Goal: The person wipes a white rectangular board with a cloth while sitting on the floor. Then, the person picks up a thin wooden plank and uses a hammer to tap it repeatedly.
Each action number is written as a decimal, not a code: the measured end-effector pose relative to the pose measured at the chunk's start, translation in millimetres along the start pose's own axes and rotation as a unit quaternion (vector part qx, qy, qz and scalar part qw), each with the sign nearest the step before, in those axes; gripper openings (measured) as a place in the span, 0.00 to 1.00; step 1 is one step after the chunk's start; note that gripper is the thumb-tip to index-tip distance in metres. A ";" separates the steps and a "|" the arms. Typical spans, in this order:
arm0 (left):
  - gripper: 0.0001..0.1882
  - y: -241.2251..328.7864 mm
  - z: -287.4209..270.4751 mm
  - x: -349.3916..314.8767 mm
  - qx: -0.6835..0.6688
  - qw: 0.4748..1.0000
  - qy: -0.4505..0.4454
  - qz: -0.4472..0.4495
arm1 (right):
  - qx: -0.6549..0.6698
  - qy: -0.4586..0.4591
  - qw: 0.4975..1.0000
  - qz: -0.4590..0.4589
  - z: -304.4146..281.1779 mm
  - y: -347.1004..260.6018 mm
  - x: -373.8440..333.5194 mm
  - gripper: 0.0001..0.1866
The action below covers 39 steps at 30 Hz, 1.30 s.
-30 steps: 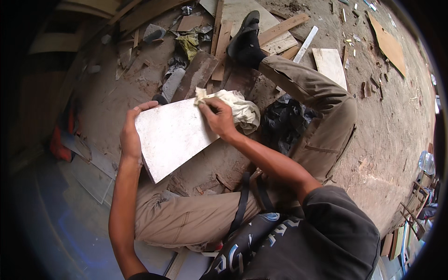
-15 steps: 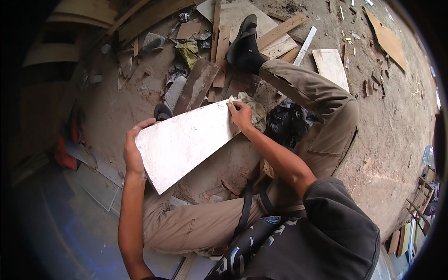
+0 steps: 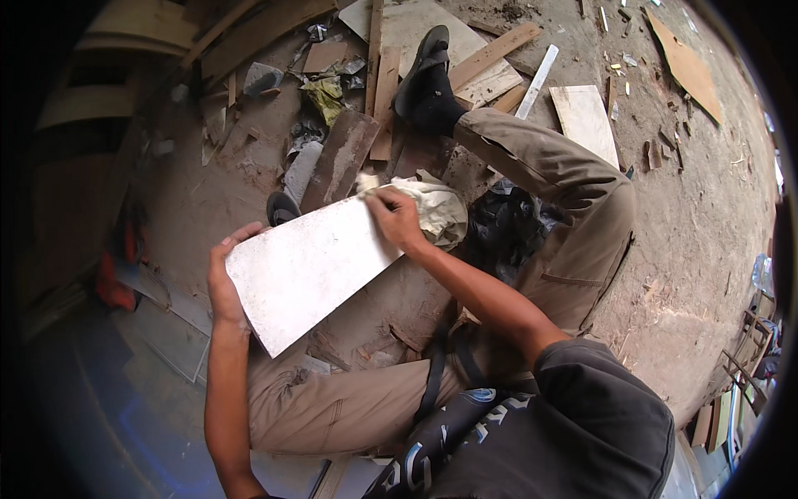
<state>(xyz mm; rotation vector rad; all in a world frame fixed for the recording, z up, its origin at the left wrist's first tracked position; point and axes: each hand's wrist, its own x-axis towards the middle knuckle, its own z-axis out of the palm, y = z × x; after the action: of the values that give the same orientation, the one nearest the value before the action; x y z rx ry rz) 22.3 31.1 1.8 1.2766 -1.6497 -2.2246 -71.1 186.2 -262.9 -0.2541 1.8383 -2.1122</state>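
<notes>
A flat white board (image 3: 303, 270) with specks and brown stains along its edges lies tilted above my bent legs. My left hand (image 3: 224, 279) grips its left end, fingers over the far corner. On the right end of the board, my right hand (image 3: 394, 218) is closed on a crumpled cream cloth (image 3: 432, 204). Much of the cloth hangs past the board's far right corner, and a small tuft sticks out by my fingertips. The board's underside is hidden.
Wooden planks (image 3: 385, 104) and a dark brown board (image 3: 339, 162) litter the ground ahead. A black plastic bag (image 3: 509, 229) sits right of the cloth. White panels (image 3: 586, 125) and a tan sheet (image 3: 682, 66) lie further right. My sandalled foot (image 3: 428, 79) rests among the planks.
My right hand has slid left along the board with the cloth, and more of the cloth shows behind it. My left hand and the board have shifted slightly left and nearer.
</notes>
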 end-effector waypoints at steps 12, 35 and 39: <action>0.29 -1.1 21.8 -13.2 0.035 0.999 0.004 0.030 | 0.008 0.056 0.996 0.067 8.2 -34.5 -9.2 0.09; 0.32 1.8 3.7 -3.6 0.033 0.999 0.028 0.020 | -0.140 0.057 0.985 -0.079 4.5 -8.6 -8.7 0.08; 0.33 2.4 -5.8 6.5 0.053 0.998 0.005 0.041 | -0.195 0.112 0.969 0.105 -53.1 95.6 14.8 0.08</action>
<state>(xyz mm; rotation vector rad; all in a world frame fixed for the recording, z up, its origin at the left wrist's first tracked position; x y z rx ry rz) 21.0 22.4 -0.3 1.2185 -1.8047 -2.1067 -90.8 219.2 -366.3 0.0928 2.2921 -1.6821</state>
